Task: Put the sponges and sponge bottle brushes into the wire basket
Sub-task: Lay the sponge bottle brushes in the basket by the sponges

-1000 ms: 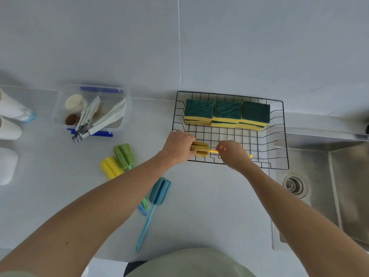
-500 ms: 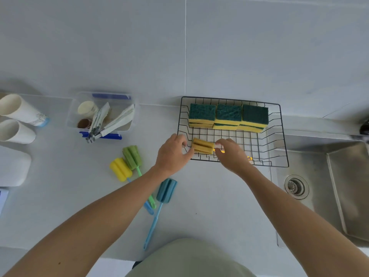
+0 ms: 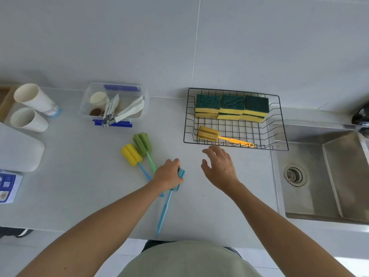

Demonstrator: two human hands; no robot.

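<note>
The black wire basket (image 3: pixel 280 120) stands against the wall, left of the sink. Green-and-yellow sponges (image 3: pixel 231 106) are stacked along its back. An orange sponge bottle brush (image 3: pixel 208 133) lies in its front part. My left hand (image 3: pixel 168 175) is closed over the head of the blue sponge brush (image 3: pixel 164 210) on the counter. My right hand (image 3: pixel 218 166) hovers open just in front of the basket, holding nothing. A yellow-headed brush (image 3: pixel 130 154) and a green brush (image 3: pixel 142 143) lie to the left of my left hand.
A clear plastic box (image 3: pixel 87 100) with blue clips holds tongs and small items at the back. Two white cups (image 3: pixel 32 108) lie on their sides at far left beside a white board (image 3: pixel 18 150). The steel sink (image 3: pixel 323 174) is on the right.
Both hands have let go of the orange brush, which now lies in the basket. My left hand moved back and closed on the blue brush; my right hand withdrew and opened.
</note>
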